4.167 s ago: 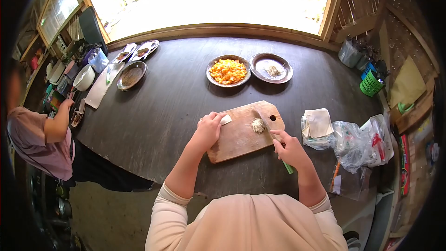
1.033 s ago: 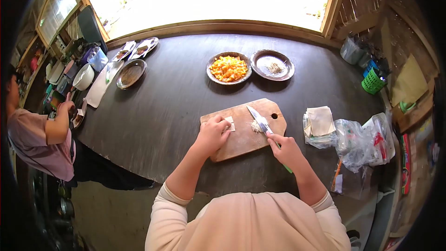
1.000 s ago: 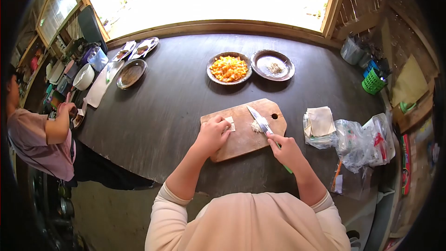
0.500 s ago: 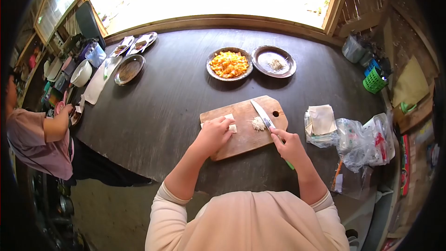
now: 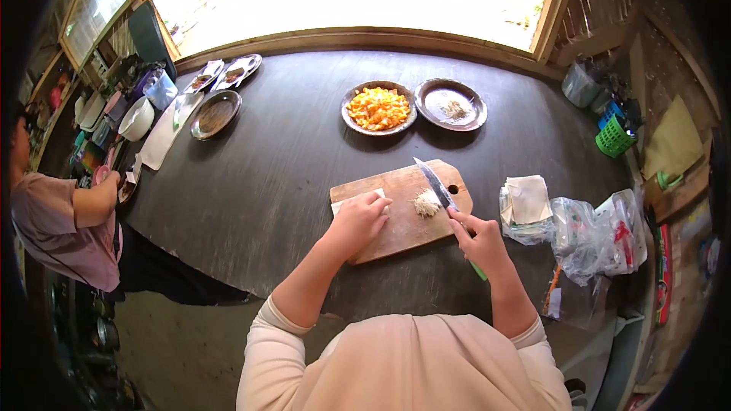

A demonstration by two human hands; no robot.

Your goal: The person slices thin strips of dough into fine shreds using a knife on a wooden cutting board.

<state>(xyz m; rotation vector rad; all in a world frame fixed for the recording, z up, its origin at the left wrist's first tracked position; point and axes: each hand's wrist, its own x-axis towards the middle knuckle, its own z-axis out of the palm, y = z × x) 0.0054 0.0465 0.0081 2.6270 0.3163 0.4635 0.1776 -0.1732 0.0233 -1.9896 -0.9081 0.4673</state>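
Observation:
A wooden cutting board (image 5: 403, 237) lies on the dark table in front of me. My left hand (image 5: 359, 221) presses on pale, thin, flat sheets (image 5: 372, 192) at the board's left part, its bent fingers covering most of them. In my right hand (image 5: 478, 239) is a knife (image 5: 434, 181) with a green handle, its blade angled up and left over the board's right side. Beside the blade sits a small heap of fine pale shreds (image 5: 426, 203), apart from my left fingers.
Behind the board stand a bowl of orange diced food (image 5: 378, 109) and a plate with a few shreds (image 5: 451, 103). Plastic bags (image 5: 586, 234) and stacked pale sheets (image 5: 527, 199) lie at right. Another person (image 5: 65, 221) works at the left edge near a dark plate (image 5: 216, 114).
The knife has turned slightly, and its blade now stands a little clear of the heap of shreds. My left hand has shifted slightly right over the sheets, covering more of them.

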